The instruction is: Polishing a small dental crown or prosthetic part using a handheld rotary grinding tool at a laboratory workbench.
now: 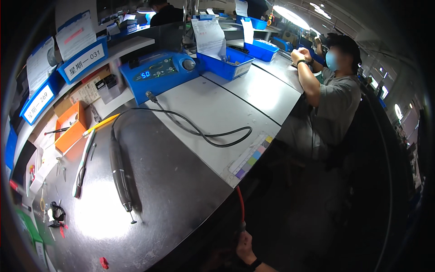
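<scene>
In the head view, the black handpiece lying on the dark bench plate serves as landmark. To its right and nearer the wearer, past the bench edge, is the right hand, with a dark band at the wrist. Its fingers are closed around the lower end of one red hose, at the grey fitting; the red length rises above the fingers toward the bench edge. The exact set of each fingertip is too dark to tell. The left hand's fingers do not show, so I cannot tell their state.

Counted around the handpiece: left of it, one white brush, one thin metal rod just beside that, and one black clamp-like piece farther left. Beyond its cable end are one yellow pen and one blue control box; one black cable loops to its right. Farther left stands one orange box. Blue bins number two to its far left and two to its far right. Also right of it is one colour card, and well beyond that a co-worker with both hands raised close together. One red scrap lies on its near side.
</scene>
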{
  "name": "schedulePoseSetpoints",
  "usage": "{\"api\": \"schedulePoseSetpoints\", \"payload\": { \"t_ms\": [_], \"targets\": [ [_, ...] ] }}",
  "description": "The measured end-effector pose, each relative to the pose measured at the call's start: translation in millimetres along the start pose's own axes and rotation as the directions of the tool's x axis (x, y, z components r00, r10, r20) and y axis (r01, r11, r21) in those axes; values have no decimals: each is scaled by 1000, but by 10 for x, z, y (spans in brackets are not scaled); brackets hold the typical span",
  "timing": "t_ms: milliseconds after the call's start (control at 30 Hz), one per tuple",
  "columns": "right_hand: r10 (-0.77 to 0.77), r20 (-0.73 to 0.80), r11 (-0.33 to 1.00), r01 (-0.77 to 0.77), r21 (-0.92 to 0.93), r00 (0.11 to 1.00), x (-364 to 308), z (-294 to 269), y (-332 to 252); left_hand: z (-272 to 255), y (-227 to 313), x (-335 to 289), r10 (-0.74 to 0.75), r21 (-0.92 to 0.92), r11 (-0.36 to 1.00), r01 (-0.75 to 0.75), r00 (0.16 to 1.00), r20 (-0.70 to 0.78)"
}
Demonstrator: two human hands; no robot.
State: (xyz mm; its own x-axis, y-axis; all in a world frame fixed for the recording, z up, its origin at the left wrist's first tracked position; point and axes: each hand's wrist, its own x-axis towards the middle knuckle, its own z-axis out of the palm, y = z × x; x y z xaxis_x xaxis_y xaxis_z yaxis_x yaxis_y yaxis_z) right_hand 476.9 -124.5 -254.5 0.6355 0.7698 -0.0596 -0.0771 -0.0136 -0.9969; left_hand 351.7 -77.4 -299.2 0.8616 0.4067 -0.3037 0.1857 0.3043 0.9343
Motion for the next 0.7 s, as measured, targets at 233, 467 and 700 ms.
{"api": "schedulePoseSetpoints", "payload": {
  "t_ms": [233, 467, 700],
  "targets": [
    [-98, -10, 994, 97, -45, 995, 56, 20, 73, -24, 33, -21, -27, -98, 995, 25, 999, -17],
    [-68, -4, 998, 68, -14, 998, 70, 37, 138, -54, 10, -14, -52, -180, 983, 47, 998, -23],
    [11, 12, 997, -10, -73, 1000, 51, 21, 187, -112, 43, -5, -37, -150, 988, 31, 999, -38]
  ]
}}
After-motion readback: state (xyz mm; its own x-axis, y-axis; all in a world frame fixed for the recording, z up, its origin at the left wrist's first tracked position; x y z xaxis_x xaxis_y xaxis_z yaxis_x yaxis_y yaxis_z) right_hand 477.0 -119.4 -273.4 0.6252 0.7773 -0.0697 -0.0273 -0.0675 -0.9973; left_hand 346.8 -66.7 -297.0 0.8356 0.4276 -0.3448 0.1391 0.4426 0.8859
